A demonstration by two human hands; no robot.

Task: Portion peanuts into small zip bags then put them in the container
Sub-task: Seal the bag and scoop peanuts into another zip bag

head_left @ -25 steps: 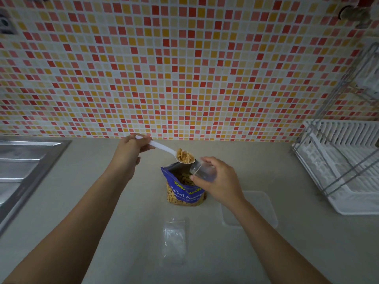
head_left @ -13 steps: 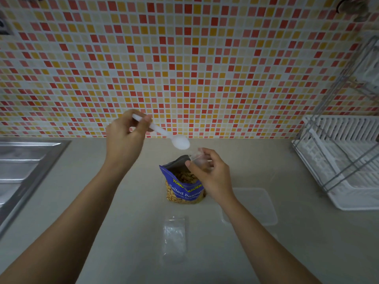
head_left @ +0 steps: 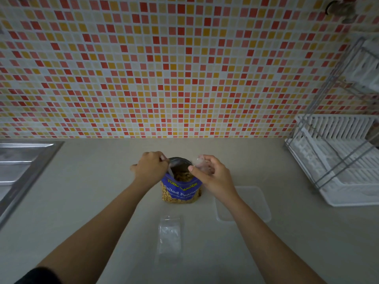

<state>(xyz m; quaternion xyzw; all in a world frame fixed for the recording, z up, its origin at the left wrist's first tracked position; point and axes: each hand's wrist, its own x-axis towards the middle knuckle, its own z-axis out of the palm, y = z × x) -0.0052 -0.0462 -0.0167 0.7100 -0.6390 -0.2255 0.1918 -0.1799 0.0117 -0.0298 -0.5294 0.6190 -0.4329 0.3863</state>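
I see both forearms reaching toward 12 o'clock. My left hand [head_left: 150, 171] is curled around the spoon [head_left: 169, 171], which slants down into the open peanut bag [head_left: 180, 188] standing upright on the table [head_left: 102, 181]. My right hand [head_left: 213, 177] pinches a small zip bag [head_left: 202, 163], mouth up, at the peanut bag's 2 o'clock.
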